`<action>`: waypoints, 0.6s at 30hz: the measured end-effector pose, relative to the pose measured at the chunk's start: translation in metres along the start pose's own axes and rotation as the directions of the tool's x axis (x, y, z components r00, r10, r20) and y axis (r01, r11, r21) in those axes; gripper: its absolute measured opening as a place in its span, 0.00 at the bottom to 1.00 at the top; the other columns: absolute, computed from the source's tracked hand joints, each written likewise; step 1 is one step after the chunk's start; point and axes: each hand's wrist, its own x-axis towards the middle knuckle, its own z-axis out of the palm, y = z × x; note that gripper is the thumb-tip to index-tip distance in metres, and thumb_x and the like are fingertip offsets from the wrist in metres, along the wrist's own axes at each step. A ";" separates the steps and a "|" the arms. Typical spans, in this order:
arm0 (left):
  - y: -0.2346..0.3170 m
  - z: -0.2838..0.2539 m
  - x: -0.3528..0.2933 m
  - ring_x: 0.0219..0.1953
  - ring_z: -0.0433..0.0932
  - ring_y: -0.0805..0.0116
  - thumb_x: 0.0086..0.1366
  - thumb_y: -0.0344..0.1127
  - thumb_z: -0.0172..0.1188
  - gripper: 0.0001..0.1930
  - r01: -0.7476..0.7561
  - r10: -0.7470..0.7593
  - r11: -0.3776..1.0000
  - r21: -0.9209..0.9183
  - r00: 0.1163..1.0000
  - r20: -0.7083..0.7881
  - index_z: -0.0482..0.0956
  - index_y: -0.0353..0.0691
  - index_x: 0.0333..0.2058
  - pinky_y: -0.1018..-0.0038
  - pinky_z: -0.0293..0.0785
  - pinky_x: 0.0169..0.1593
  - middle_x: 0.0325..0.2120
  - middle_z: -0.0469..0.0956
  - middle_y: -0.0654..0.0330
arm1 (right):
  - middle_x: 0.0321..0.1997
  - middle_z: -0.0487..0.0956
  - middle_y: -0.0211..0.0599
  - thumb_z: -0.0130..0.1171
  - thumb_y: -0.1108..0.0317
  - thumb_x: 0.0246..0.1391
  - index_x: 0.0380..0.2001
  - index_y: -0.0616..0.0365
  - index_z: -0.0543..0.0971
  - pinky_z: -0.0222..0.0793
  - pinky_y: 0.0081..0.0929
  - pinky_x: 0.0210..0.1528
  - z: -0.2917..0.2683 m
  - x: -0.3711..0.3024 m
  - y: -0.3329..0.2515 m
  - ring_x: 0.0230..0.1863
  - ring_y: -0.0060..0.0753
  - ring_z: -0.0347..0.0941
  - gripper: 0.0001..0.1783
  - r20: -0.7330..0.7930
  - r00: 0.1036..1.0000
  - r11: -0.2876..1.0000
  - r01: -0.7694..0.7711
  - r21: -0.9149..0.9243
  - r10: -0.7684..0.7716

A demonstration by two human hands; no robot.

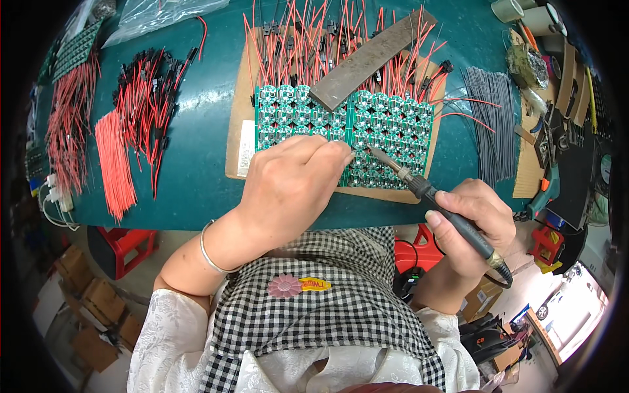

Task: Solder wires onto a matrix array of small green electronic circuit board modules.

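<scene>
My right hand [483, 216] is wrapped round the dark handle of a soldering iron [427, 191], whose tip points left and touches or nearly touches the green circuit boards [396, 121]. These boards form two panels of many small units, lying side by side on a piece of cardboard [237, 108]. Over their lower left part, my left hand [295, 171] is closed in a pinch beside the iron's tip; what its fingertips hold is too small to make out. A flat metal bar [367, 62] lies slantwise across the boards and the red and black wires [282, 42] behind them.
At left on the green table [203, 157] are a bundle of red wires [114, 164], connector wires [147, 98] and more wired boards [75, 105]. Grey wires [488, 124] lie at right, with tools and rolls beyond. Red stools [124, 249] stand below the table edge.
</scene>
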 end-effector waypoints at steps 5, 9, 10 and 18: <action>0.000 0.002 0.000 0.28 0.81 0.55 0.59 0.25 0.66 0.08 -0.012 0.012 1.000 0.013 1.000 0.006 0.79 0.38 0.37 0.62 0.79 0.31 0.25 0.77 0.56 | 0.26 0.84 0.43 0.76 0.82 0.34 0.34 0.68 0.88 0.73 0.26 0.28 -0.003 0.008 -0.004 0.26 0.34 0.80 0.17 0.067 0.998 1.000 0.008 -0.009 -0.008; 0.000 0.001 0.000 0.28 0.81 0.55 0.58 0.25 0.68 0.09 -0.025 0.025 1.000 0.003 1.000 0.002 0.79 0.38 0.36 0.62 0.78 0.31 0.25 0.78 0.56 | 0.26 0.83 0.43 0.75 0.81 0.34 0.34 0.68 0.88 0.71 0.26 0.27 -0.004 0.014 -0.008 0.25 0.34 0.80 0.17 0.087 0.996 1.000 -0.001 -0.020 0.002; 0.002 -0.001 0.001 0.27 0.81 0.57 0.58 0.23 0.69 0.09 0.009 -0.008 1.000 -0.019 1.000 0.011 0.80 0.37 0.36 0.65 0.77 0.31 0.25 0.79 0.57 | 0.25 0.83 0.42 0.75 0.81 0.34 0.34 0.68 0.88 0.70 0.25 0.27 -0.005 0.012 -0.010 0.24 0.33 0.79 0.17 0.076 0.997 0.999 -0.011 -0.032 0.013; 0.010 -0.024 -0.009 0.21 0.77 0.64 0.56 0.20 0.72 0.09 0.014 -0.014 0.998 -0.065 1.000 0.004 0.82 0.37 0.34 0.70 0.72 0.25 0.21 0.77 0.60 | 0.22 0.80 0.40 0.76 0.77 0.33 0.30 0.70 0.86 0.62 0.25 0.24 -0.009 -0.024 -0.005 0.21 0.29 0.73 0.16 -0.132 0.991 0.997 -0.019 0.075 0.029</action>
